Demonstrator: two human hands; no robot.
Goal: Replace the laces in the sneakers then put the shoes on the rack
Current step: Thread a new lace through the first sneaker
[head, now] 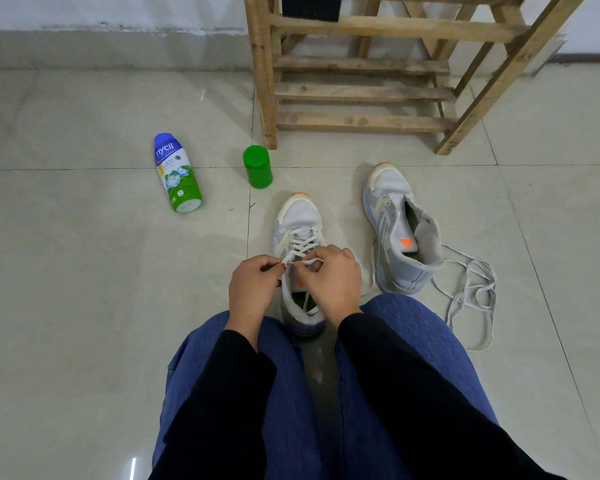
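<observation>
A white and grey sneaker [298,220] with an orange toe tip stands on the tiled floor between my knees, its lace crossed through the eyelets. My left hand [253,287] pinches one end of that lace [300,252] above the tongue. My right hand [333,282] pinches the other part of it close by. The second sneaker [395,223] stands to the right with no lace in it, tongue folded open. A loose white lace [468,289] lies tangled on the floor at its right side. The wooden shoe rack [361,91] stands behind both shoes.
A blue, white and green powder bottle [176,173] lies on the floor at the left. A green capped jar [257,167] stands near the rack's front left leg. A dark object [310,6] sits on the rack's upper shelf. The wall runs behind.
</observation>
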